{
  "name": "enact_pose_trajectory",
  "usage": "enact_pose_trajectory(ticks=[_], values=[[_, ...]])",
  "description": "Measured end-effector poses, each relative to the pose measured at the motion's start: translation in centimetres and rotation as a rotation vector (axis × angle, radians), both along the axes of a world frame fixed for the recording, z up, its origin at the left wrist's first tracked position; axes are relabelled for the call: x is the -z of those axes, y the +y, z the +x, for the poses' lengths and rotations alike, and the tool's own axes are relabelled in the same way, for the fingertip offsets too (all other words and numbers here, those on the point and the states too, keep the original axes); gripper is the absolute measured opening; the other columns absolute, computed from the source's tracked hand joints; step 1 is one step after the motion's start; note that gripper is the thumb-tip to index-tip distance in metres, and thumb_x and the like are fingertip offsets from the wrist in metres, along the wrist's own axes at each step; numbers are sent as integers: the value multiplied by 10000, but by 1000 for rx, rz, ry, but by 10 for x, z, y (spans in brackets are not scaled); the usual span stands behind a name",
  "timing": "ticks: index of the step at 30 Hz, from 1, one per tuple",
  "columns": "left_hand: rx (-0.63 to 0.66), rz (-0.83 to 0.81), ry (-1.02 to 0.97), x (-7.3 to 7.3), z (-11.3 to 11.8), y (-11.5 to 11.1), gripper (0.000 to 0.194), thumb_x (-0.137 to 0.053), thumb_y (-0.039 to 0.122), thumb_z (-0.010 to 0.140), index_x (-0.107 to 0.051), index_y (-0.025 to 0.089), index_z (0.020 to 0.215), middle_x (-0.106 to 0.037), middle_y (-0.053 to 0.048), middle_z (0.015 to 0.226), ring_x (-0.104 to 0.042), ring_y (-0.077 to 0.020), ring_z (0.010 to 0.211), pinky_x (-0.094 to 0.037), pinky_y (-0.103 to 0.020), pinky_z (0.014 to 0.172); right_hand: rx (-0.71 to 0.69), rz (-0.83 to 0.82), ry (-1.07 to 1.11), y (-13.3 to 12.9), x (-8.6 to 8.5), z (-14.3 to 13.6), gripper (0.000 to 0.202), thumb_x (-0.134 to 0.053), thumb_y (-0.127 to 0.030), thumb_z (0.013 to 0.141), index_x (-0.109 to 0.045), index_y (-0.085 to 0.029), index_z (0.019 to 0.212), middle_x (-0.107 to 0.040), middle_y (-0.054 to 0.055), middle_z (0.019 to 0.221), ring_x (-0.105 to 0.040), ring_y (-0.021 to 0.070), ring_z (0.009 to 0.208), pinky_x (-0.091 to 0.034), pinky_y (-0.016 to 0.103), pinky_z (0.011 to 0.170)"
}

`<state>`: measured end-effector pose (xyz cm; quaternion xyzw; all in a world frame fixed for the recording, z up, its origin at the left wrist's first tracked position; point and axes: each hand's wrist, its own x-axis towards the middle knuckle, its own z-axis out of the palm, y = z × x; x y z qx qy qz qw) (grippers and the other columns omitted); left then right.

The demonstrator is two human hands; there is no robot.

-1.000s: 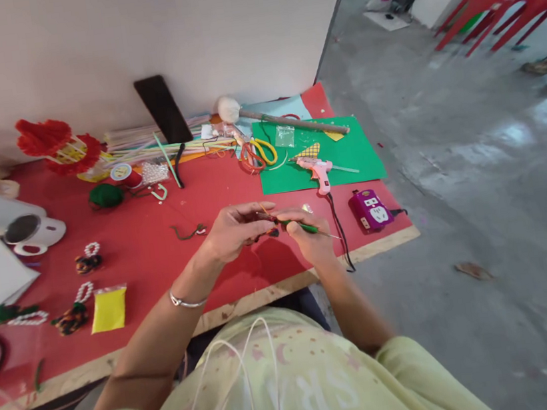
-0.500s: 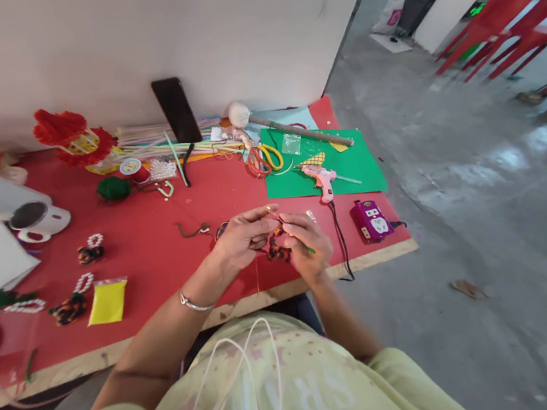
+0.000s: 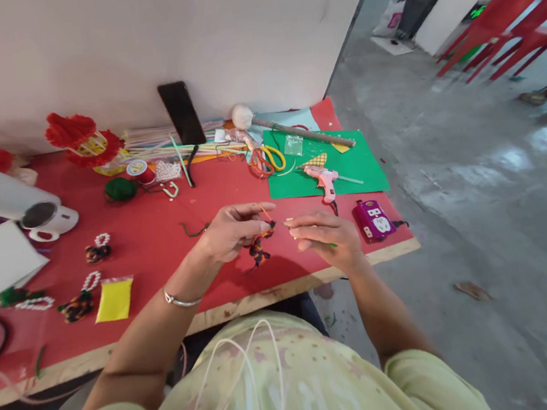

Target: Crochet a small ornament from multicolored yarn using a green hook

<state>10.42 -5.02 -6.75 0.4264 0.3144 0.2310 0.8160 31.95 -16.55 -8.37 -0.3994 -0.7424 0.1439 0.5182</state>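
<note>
Over the red tabletop, my left hand (image 3: pixel 224 235) pinches a small piece of dark and orange crochet work (image 3: pixel 259 252), which dangles below the fingertips. A thin orange strand rises from it to the raised forefinger. A short gap to the right, my right hand (image 3: pixel 328 233) is closed round a slim crochet hook (image 3: pixel 333 245). Most of the hook is hidden by the fingers; a green bit shows under the palm. A dark green yarn end (image 3: pixel 193 229) lies beside my left hand.
A pink glue gun (image 3: pixel 323 179) lies on green card (image 3: pixel 370 172), near scissors (image 3: pixel 274 156) and a purple power socket (image 3: pixel 375 220). Leftward are a yellow packet (image 3: pixel 114 300), beaded yarn pieces (image 3: pixel 78 306), a mug (image 3: pixel 56 221) and green yarn (image 3: pixel 120 189). A phone (image 3: pixel 181 113) leans on the wall.
My hands have moved apart: the right one has shifted right with the hook, away from the crochet work. The left hand has moved slightly left, and the work now hangs in plain sight.
</note>
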Motion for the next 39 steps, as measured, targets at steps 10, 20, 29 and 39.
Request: enact_pose_trajectory(ticks=[10, 20, 29, 39], values=[[110, 82, 33, 3, -7, 7, 423, -910, 162, 575, -859, 124, 994, -669, -10, 606, -462, -53, 449, -271, -191, 419, -92, -170, 241, 4, -13, 2, 151, -741, -291, 952, -840, -262, 1063, -862, 80, 986, -816, 219, 920, -676, 364, 827], [-452, 392, 91, 17, 23, -30, 521, -841, 173, 652, -813, 136, 1171, -671, 34, 676, -551, -74, 586, -438, -194, 568, 445, 90, 195, 10, 50, -58, 325, -747, -260, 944, -774, -387, 1242, -806, 59, 1150, -752, 225, 1048, -640, 409, 928], [-137, -117, -91, 0, -8, -7, 444, -913, 123, 588, -849, 139, 1027, -624, 20, 643, -340, -4, 415, -162, -190, 424, 150, 124, 128, 22, 34, -35, 372, -741, -331, 946, -729, -414, 1308, -823, 46, 1164, -775, 230, 1001, -645, 431, 865], [3, -5, 22, 3, -21, 4, 437, -907, 140, 604, -855, 121, 1038, -649, 0, 624, -386, -28, 427, -219, -201, 415, -53, 48, -31, 15, -6, -5, 339, -778, -286, 922, -768, -326, 1258, -845, 71, 1124, -787, 217, 976, -643, 391, 848]])
